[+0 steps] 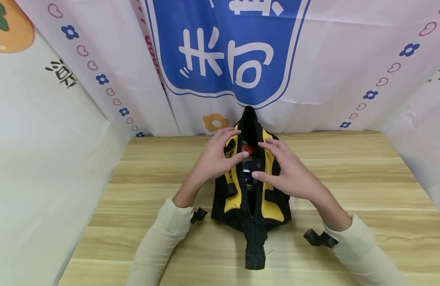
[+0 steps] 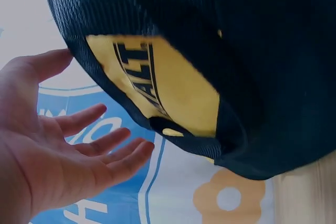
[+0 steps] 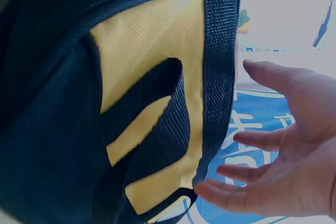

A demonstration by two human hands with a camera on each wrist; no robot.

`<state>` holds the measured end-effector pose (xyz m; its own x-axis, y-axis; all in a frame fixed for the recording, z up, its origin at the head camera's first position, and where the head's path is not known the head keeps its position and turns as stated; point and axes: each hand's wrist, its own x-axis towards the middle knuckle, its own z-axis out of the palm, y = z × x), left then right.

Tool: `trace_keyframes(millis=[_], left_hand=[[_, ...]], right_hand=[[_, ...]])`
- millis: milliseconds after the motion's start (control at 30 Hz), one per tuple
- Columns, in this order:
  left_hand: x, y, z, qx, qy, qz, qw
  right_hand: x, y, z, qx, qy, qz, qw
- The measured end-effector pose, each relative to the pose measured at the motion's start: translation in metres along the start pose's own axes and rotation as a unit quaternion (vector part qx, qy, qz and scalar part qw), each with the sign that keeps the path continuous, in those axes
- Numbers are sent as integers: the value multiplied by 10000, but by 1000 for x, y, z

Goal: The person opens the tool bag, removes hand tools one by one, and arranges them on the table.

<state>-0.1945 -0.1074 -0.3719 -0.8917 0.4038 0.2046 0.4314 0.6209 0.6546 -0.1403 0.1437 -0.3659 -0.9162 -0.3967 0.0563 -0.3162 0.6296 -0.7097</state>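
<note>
A black and yellow tool bag (image 1: 273, 208) stands on the wooden table, its long top opening spread apart. Through the opening I see a red item (image 1: 247, 149) and a shiny dark item (image 1: 249, 179), whose kinds I cannot tell. My left hand (image 1: 217, 159) is over the left rim with its fingers extended, and the left wrist view shows its thumb by the bag's black edge. Across the opening, my right hand (image 1: 290, 174) hovers by the right rim, fingers spread. A black webbing handle (image 3: 163, 140) hangs on the yellow side panel (image 3: 157, 35). Neither hand grips anything.
The wooden table (image 1: 348, 171) extends on both sides of the bag. Behind it hangs a white printed curtain (image 1: 330, 79) with a blue emblem (image 1: 220, 83). A black end tab (image 1: 254, 254) of the bag points to the front. Black straps (image 1: 314, 237) stick out below my wrists.
</note>
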Motion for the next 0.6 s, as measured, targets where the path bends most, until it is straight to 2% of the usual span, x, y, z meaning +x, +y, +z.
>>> trace_keyframes(millis=[167,300,400,600], left_hand=[[-6,4,4,26,-75,-159,9998],[-7,5,5,-28,-194,-123,9997],[-9,5,2,-102,-271,-55,9996],[-15,2,-8,-142,-416,-138,9989]], right_hand=[[6,-2,5,-157,-26,113,9998],[7,1,6,-115,-4,-13,9999],[6,4,4,-73,26,-46,10000],[0,10,-3,-104,22,99,9999]])
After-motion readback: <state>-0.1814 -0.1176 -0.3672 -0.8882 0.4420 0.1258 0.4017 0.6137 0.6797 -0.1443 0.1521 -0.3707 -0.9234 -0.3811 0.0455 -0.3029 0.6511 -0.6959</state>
